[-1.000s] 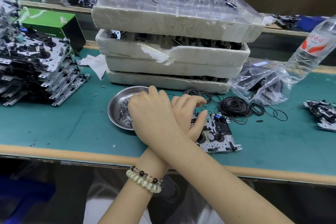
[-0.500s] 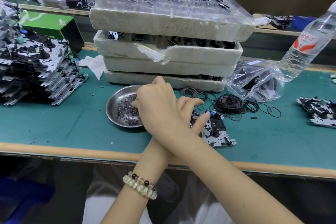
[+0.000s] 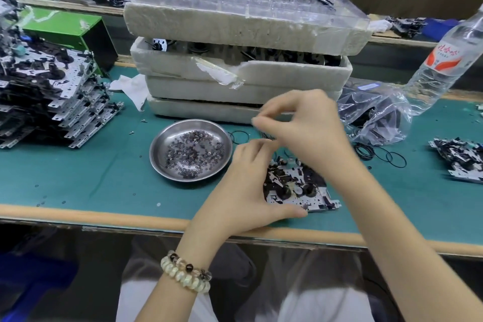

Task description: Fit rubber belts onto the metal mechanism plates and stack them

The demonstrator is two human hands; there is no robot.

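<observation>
Now gripping with the left hand (image 3: 248, 191) the mechanism plate (image 3: 295, 191) on the counter (image 3: 91, 172), thumb along its near edge, fingers (image 3: 257, 145) curled over its left side. Holding the right hand (image 3: 311, 125) just above it, fingers pinched together, on what unclear.

A glossy metal dish (image 3: 167, 165) sits on the bench's matt green mat (image 3: 78, 178). Behind it stand rough white foam trays (image 3: 235, 31). At the right edge, a crinkled clear plastic bag (image 3: 376, 115) and bottle (image 3: 444, 60).
</observation>
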